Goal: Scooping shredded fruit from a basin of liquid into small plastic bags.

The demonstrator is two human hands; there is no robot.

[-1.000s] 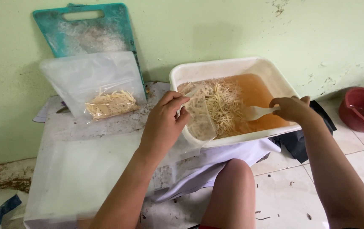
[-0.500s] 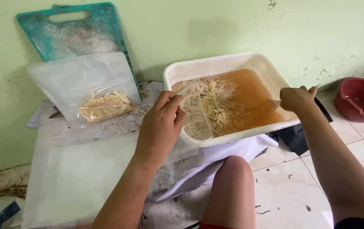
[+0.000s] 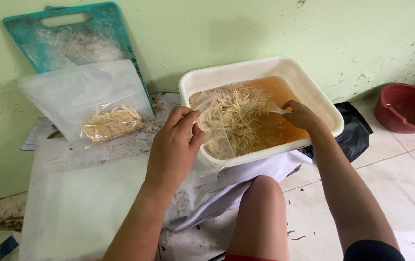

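Two hands at the tub: scooping strips into a bag

Two hands work over the white tub (image 3: 314,104), which holds amber liquid and a heap of pale strips (image 3: 239,116). The left hand (image 3: 171,150) pinches the rim of a clear bag (image 3: 217,133) between thumb and curled fingers, holding its mouth open over the tub's near-left edge, with the bag's lower part hanging down outside the wall. The right hand (image 3: 301,115) is closed round the handle of a white scoop (image 3: 276,109), whose head lies among the strips just right of the bag.

By the look of it the step in hand is filling the bag: the scoop is at the strips and the bag gapes beside them. The next move would call for lifting a load clear of the liquid, letting it drain, and tipping it into the mouth while the left hand keeps the rim wide and steady; a slack rim would send strips down the outside.

At far left a filled bag (image 3: 106,121) of the same strips leans on a teal board (image 3: 72,43) propped against the pale green wall (image 3: 265,29). The tub stands on a low, stained surface with white sheeting (image 3: 86,193) at near left. Right of it are floor tiles (image 3: 400,169), dark cloth (image 3: 355,130) and a red basin (image 3: 408,106).
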